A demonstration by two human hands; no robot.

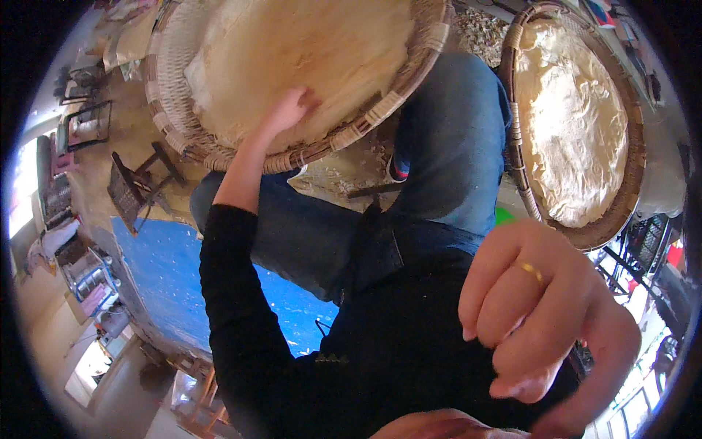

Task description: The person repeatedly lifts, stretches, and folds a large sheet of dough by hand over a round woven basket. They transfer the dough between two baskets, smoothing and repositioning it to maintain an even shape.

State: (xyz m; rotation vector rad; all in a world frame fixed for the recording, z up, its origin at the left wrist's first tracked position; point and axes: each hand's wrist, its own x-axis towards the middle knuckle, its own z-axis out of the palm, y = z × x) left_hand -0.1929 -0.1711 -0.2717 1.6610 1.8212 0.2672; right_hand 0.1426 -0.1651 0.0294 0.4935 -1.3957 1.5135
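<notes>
My left hand [292, 110] reaches over a large round woven basket [172, 95] at the top of the head view, close to the pale tan layer [314, 51] that fills it. Motion smears its fingers, so I cannot tell how they are bent or whether they touch the layer. My right hand [548, 314] is raised very near the camera, above my lap. A gold ring is on one finger. Its fingers are curled inward, and the palm, with anything in it, is hidden.
To the right stands a second woven basket [635, 139] with a crumpled cream-coloured layer [570, 124]. Wood shavings [479, 36] lie between the baskets. At the left are a small dark stool [131, 190] and a blue floor area [164, 271]. My jeans-clad legs [453, 139] sit below the baskets.
</notes>
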